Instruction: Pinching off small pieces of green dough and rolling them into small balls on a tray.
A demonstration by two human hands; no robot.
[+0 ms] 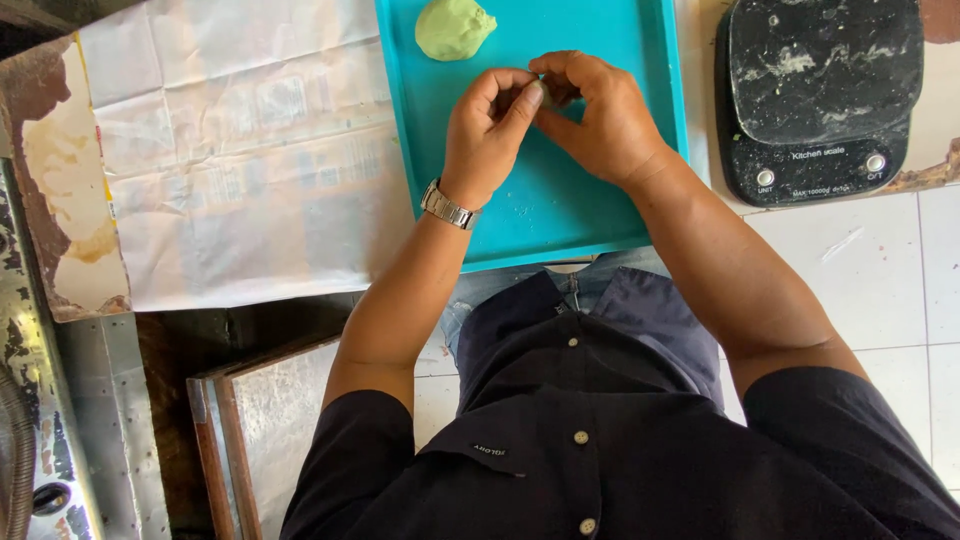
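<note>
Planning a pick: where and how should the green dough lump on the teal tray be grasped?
Probably from above, fingers closing across the rounded sides of the green dough lump. It sits alone as a low mound on the flat teal tray, beyond both hands, nothing crowding it. It looks soft, so grip gently.

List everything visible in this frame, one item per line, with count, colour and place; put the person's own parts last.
tray: one, turquoise, top centre, under both hands
dough lump: one, pale green, on the tray's far left part
kitchen scale: one, black, dusted white, top right
paper sheet: one, white, creased, left of the tray
flat framed panel: one, grey with brown edge, lower left
metal surface: one, worn silver, far left edge
tiled floor: white, right side
wristwatch: one, silver, on the left wrist
shirt: one, dark navy, buttoned, bottom centre
left hand: over the tray, fingertips pinched together against the right hand's
right hand: over the tray; what the two hands pinch is hidden
</note>
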